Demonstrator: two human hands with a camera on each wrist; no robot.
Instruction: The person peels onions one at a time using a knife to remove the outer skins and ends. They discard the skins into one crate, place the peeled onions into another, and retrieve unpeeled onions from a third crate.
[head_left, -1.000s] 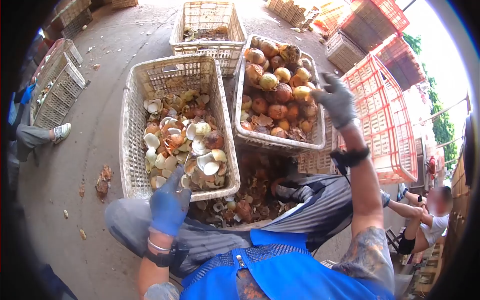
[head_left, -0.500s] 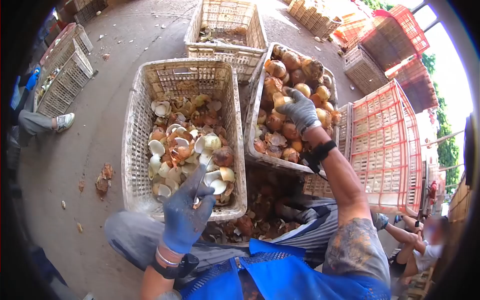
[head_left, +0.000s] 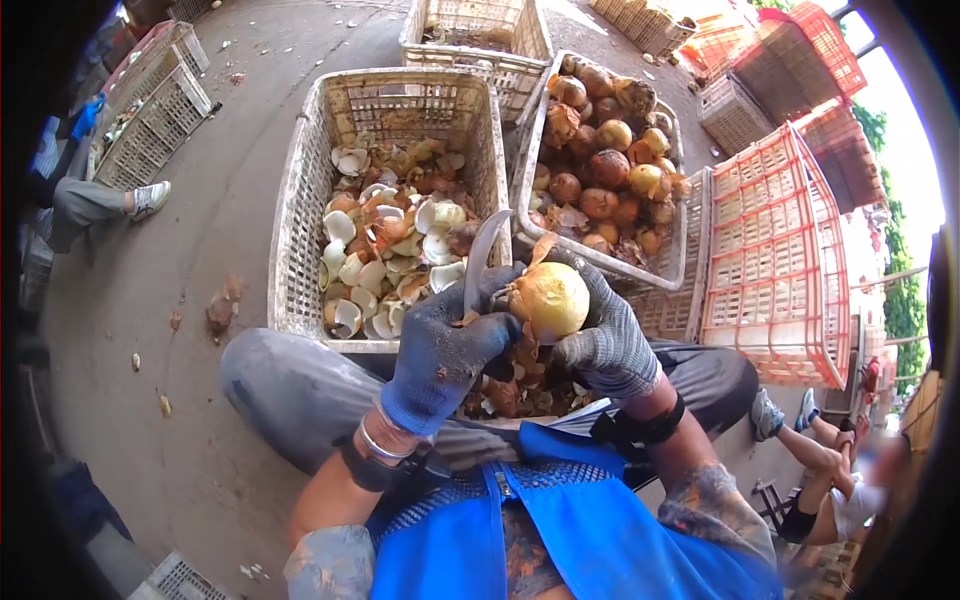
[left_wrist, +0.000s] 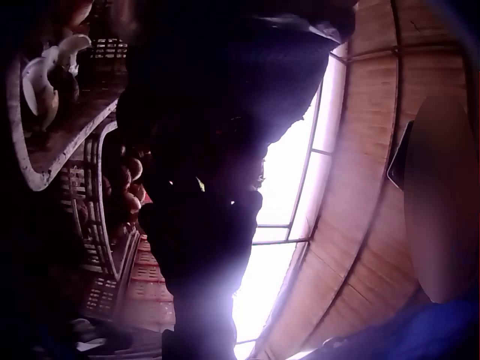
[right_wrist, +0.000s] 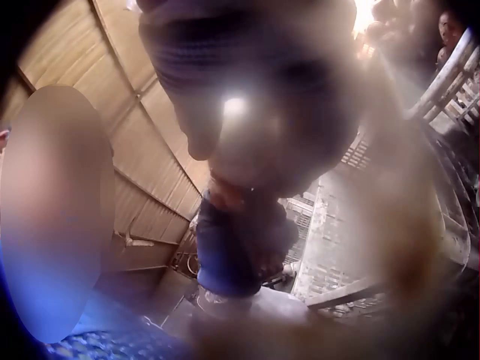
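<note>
Onion [head_left: 556, 300] held between two gloved hands, with a curved knife [head_left: 484, 258] just left of it.
The right hand [head_left: 612, 338] is nearer, its grip curled round the onion's right side; the left hand [head_left: 438, 352] has a closed grip on the knife, whose long blade points up and away from the body. From the left grip the onion lies just to the right, roundish, its ragged end facing the knife, above the lap. Whether the left fingertips touch it, I can't tell: both wrist views are too dark or blurred.
</note>
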